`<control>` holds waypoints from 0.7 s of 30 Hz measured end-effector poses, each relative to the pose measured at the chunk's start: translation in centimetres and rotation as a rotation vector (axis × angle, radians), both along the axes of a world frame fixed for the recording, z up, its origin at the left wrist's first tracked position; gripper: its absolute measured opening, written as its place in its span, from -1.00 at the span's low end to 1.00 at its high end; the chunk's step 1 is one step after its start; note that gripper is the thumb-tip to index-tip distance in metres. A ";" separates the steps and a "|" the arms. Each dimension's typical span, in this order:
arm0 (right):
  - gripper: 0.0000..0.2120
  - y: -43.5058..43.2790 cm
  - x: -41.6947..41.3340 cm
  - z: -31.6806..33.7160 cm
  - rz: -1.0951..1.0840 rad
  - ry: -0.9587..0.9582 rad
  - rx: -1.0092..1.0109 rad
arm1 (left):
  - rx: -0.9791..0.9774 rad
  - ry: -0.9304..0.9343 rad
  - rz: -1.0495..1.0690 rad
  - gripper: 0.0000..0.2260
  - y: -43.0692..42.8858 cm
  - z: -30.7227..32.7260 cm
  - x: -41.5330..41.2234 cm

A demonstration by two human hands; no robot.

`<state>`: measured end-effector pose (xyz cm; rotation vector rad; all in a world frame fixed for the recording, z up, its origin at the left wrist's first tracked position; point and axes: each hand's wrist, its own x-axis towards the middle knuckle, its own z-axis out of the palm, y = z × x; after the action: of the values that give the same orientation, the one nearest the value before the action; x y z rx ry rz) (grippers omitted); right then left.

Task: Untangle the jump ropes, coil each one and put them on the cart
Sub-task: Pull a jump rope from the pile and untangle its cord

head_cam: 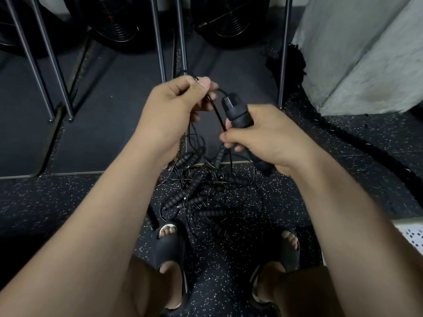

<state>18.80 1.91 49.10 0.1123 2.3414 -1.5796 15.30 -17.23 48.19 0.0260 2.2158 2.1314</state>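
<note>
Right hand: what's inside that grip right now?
The right hand grips a thick black foam jump-rope handle; its top end sticks out, and a thin black cord leads from it to the left hand. Fingers cover the handle's middle.

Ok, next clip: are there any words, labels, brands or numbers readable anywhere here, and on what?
None can be read.
The handle and cord held up show no print.
The tangle on the floor holds plain ribbed black handles, with no markings visible.
The fan has a reddish streak, too blurred to tell if it is text.
The white patch at the right edge bears a dot pattern, not letters.
</note>
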 end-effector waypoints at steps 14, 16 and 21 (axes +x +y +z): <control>-0.83 1.1 0.0 4.1 -0.059 0.081 -0.783 | 0.031 -0.294 -0.255 -0.59 1.4 0.7 1.1; -0.82 1.8 -0.3 4.2 -0.176 0.092 -0.888 | -0.030 -0.335 -0.413 -0.51 1.9 0.9 1.9; -0.92 3.9 -1.3 3.9 -0.466 0.088 -1.099 | -0.142 -0.286 -0.585 -0.53 2.2 1.1 2.8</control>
<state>17.48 5.78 53.05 0.3409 1.2238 -2.8843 18.12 -15.04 49.27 0.3009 1.8860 1.5570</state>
